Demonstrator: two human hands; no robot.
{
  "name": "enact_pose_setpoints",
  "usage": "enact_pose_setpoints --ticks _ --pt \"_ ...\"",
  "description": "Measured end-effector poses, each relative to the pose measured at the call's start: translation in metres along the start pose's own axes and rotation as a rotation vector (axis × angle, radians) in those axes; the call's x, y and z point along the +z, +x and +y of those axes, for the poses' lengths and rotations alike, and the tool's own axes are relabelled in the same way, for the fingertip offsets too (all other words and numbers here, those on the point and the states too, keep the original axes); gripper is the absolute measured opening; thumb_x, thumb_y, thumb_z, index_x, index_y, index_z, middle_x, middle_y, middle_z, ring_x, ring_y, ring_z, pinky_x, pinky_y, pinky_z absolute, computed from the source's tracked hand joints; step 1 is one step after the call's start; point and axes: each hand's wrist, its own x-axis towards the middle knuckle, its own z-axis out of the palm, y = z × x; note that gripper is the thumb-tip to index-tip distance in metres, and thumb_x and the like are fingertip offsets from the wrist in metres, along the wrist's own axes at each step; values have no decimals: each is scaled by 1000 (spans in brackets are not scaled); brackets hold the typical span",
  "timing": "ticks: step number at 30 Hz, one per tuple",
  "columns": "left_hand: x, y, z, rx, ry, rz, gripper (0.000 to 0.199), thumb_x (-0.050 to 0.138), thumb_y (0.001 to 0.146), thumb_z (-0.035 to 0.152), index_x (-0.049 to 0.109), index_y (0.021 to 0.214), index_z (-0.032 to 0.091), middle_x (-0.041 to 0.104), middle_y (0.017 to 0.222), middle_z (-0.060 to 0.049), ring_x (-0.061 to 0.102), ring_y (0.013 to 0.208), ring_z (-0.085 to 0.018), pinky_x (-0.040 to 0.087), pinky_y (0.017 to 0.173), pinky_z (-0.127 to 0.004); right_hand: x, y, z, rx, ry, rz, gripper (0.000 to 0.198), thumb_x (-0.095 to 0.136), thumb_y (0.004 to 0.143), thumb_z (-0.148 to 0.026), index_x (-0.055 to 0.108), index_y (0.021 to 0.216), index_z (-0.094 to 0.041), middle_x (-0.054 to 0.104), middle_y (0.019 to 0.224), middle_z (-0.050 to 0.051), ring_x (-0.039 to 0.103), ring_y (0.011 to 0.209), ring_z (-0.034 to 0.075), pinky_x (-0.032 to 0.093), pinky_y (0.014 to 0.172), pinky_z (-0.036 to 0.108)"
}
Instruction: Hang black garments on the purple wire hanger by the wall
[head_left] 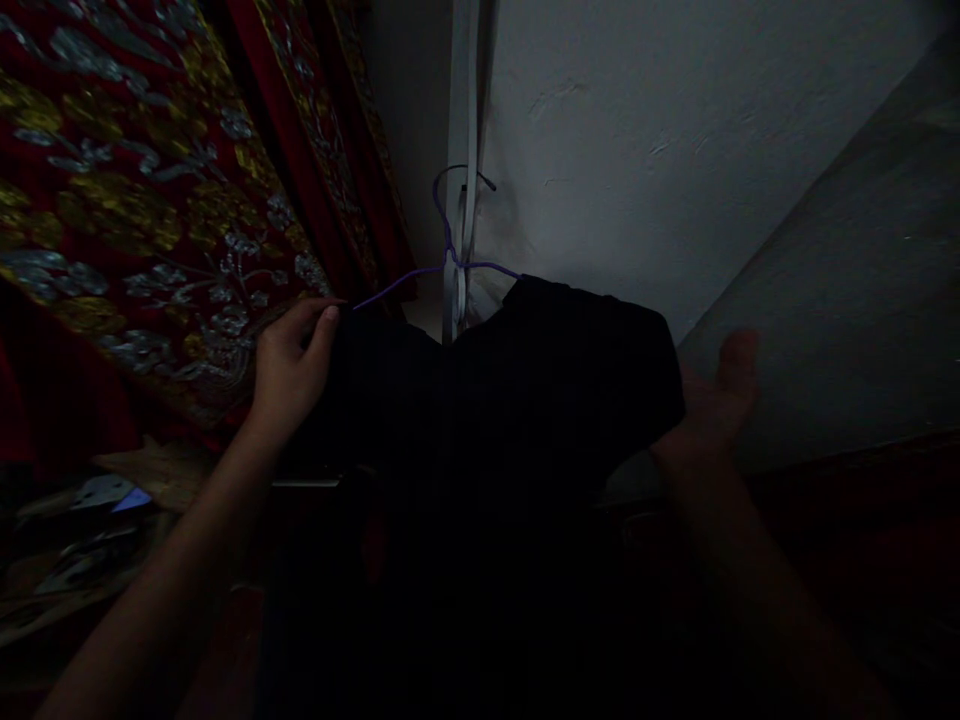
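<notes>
A black short-sleeved shirt (480,420) hangs on a thin purple wire hanger (405,279), with its lower part lost in the dark. My left hand (295,360) pinches the shirt at the shoulder on the left, close to the hanger's arm. At the other side, my right hand (712,400) is open, thumb raised, beside the sleeve on the right. Some of its fingers are hidden behind that sleeve. The hanger's hook (442,190) reaches up in front of a pale upright strip (463,110); whether it is caught on anything I cannot tell.
Red cloth with gold and silver embroidery (150,190) drapes along the left. Behind the shirt stands a pale, scuffed wall (637,150). Papers and other mixed items (97,520) lie at the lower left. The bottom of the view is very dark.
</notes>
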Motion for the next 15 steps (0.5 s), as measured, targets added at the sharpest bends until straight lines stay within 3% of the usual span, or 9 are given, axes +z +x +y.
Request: enact_pose_setpoints --ticks 3,5,7,9,11,13,15 --pt "1 9 8 -8 -20 -11 35 48 102 43 73 107 19 75 101 -3 68 101 -22 50 93 -34 6 14 -28 146 169 -18 83 10 99 -71 74 109 -19 71 122 10 67 115 27 50 89 48" --pt "3 13 13 3 -22 2 34 52 100 46 73 109 20 75 103 -3 69 100 -23 51 92 -35 22 20 -44 190 237 -27 67 30 97 -71 73 105 -21 75 109 7 69 110 27 52 90 46" --pt "3 15 16 36 -5 22 31 60 96 48 72 110 23 75 106 -4 69 101 -23 51 93 -35 41 18 -54 206 298 -100 64 34 97 -72 73 101 -22 76 98 6 71 105 26 54 89 45" --pt "4 14 14 60 11 5 30 61 95 47 72 108 23 75 105 -4 69 99 -23 51 92 -35 58 9 -55 204 369 -293 74 26 95 -78 74 95 -22 76 92 7 72 99 26 55 85 44" --pt "4 9 11 41 11 -51 35 52 99 48 73 103 21 75 96 -5 69 92 -22 51 85 -33 69 -5 -46 183 416 -606 82 25 91 -85 75 90 -20 76 88 9 73 90 26 56 82 43" --pt "5 1 8 10 -10 -162 43 44 102 50 74 102 19 72 88 -5 68 84 -21 51 79 -33 76 -19 -31 145 311 -901 74 37 92 -80 76 94 -17 77 91 10 73 88 25 56 83 42" --pt "9 -9 8 41 -31 -305 47 40 103 52 73 105 17 73 93 -7 68 90 -23 51 84 -35 81 -29 -10 88 32 -1021 51 55 95 -60 74 110 -15 77 104 12 72 96 24 55 90 41"
